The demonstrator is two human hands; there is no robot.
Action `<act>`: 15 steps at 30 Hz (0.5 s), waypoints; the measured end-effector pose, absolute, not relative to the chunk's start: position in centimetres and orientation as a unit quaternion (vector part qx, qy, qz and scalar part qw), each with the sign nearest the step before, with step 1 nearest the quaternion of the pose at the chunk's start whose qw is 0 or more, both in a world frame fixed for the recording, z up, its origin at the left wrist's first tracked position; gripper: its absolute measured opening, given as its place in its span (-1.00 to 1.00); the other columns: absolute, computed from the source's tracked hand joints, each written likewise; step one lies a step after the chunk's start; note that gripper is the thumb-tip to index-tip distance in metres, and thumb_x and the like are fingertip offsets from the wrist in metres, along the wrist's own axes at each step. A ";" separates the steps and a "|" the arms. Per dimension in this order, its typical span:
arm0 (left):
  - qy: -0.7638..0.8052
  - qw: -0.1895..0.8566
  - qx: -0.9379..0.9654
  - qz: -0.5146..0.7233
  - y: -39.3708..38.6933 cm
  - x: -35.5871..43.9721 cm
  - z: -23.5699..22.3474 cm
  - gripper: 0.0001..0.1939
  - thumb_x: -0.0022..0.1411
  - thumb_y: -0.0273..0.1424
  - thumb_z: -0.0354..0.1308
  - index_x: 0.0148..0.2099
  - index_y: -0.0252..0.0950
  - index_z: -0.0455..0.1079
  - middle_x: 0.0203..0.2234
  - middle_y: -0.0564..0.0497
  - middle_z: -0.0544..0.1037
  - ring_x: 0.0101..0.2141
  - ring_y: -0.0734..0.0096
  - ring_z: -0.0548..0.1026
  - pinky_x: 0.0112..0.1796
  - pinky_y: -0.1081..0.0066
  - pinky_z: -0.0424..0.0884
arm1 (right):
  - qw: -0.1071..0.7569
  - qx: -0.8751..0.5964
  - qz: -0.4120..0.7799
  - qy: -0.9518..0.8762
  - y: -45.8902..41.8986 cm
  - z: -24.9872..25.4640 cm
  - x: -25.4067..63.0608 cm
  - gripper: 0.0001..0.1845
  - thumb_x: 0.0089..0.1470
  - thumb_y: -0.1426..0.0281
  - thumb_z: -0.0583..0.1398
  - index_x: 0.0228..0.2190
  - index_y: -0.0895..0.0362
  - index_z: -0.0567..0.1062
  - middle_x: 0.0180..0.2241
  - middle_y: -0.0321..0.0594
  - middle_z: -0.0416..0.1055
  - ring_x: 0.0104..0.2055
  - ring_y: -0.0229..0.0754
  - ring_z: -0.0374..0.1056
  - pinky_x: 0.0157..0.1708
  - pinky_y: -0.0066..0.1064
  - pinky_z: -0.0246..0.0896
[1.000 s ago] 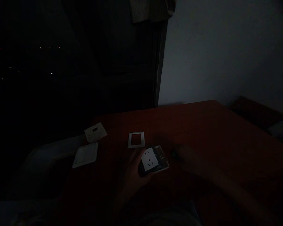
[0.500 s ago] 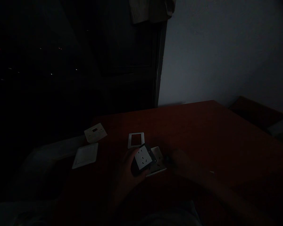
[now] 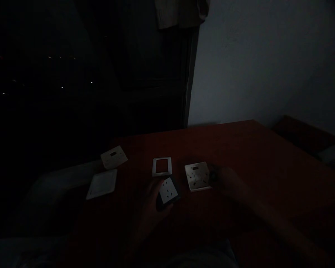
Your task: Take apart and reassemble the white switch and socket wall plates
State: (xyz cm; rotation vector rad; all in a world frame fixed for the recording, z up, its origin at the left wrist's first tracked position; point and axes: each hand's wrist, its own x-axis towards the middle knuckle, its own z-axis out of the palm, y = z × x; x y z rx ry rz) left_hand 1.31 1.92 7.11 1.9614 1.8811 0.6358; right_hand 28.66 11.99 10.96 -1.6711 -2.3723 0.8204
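The room is very dark. My left hand (image 3: 153,199) is wrapped round a wall socket (image 3: 168,190) with a white slotted face and a dark surround, held tilted above the table. To its right, my right hand (image 3: 226,180) grips the right edge of a white plastic back plate (image 3: 197,176) with a rectangular cutout and slots. A small dark round object (image 3: 213,175) shows at its fingers, its kind too dim to make out. Beyond the socket a white square frame (image 3: 154,166) lies on the table.
On the left of the reddish table (image 3: 229,141) lie a pale plate with a small cutout (image 3: 114,158) and a white shallow cover (image 3: 102,183). A pale wall (image 3: 257,63) and a dark door or cabinet (image 3: 156,63) stand behind. Cloth (image 3: 178,13) hangs above.
My right hand has moved right and slightly away with the back plate, which was partly behind the socket and now stands apart from it. My left hand with the socket has shifted slightly nearer.
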 end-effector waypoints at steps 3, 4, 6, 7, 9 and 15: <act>0.661 0.186 0.694 0.216 2.0 1.5 6.5 -0.29 0.06 -0.31 0.24 0.26 -0.11 0.14 0.22 -0.07 0.23 0.19 0.01 0.21 0.15 0.03 0.18 | 0.061 -0.564 0.258 -0.782 12.2 11.0 28.6 -0.51 0.01 0.45 0.14 0.03 0.15 0.41 -0.17 -0.03 0.56 -0.19 -0.06 0.50 -0.31 -0.43 0.27; 0.661 0.192 0.694 0.211 2.0 1.5 6.4 -0.28 0.06 -0.31 0.24 0.27 -0.11 0.13 0.23 -0.07 0.21 0.20 0.01 0.20 0.15 0.02 0.17 | 0.064 -0.563 0.260 -0.782 12.2 11.0 28.4 -0.50 0.00 0.45 0.14 0.03 0.15 0.40 -0.17 -0.04 0.56 -0.19 -0.06 0.50 -0.30 -0.43 0.27; 0.661 0.200 0.695 0.201 2.1 1.6 6.3 -0.26 0.05 -0.30 0.27 0.27 -0.11 0.13 0.24 -0.08 0.20 0.21 -0.02 0.18 0.15 0.00 0.16 | 0.083 -0.549 0.271 -0.786 12.2 11.0 27.9 -0.49 0.00 0.45 0.14 0.04 0.15 0.40 -0.16 -0.05 0.56 -0.18 -0.08 0.50 -0.29 -0.44 0.27; 0.661 0.201 0.695 0.199 2.2 1.6 6.4 -0.24 0.04 -0.29 0.28 0.27 -0.11 0.12 0.24 -0.09 0.19 0.21 -0.03 0.17 0.15 -0.01 0.16 | 0.096 -0.538 0.273 -0.791 12.2 11.1 27.6 -0.49 0.00 0.45 0.14 0.04 0.16 0.39 -0.15 -0.05 0.55 -0.18 -0.08 0.50 -0.28 -0.45 0.27; 0.656 0.197 0.698 0.207 2.4 1.8 6.9 -0.17 0.00 -0.28 0.32 0.29 -0.11 0.08 0.25 -0.11 0.17 0.22 -0.05 0.15 0.15 -0.02 0.15 | 0.118 -0.519 0.270 -0.802 12.2 11.4 26.9 -0.49 -0.01 0.46 0.14 0.04 0.17 0.39 -0.15 -0.05 0.55 -0.19 -0.09 0.50 -0.29 -0.46 0.27; 0.627 0.129 0.719 0.272 3.6 3.0 9.7 -0.17 0.07 -0.32 0.30 0.30 -0.09 -0.03 0.27 -0.10 0.09 0.23 0.04 0.13 0.14 0.04 0.18 | 0.127 -0.500 0.255 -0.818 11.9 13.3 24.3 -0.55 0.00 0.48 0.15 -0.02 0.09 0.44 -0.18 -0.11 0.56 -0.21 -0.11 0.49 -0.30 -0.50 0.24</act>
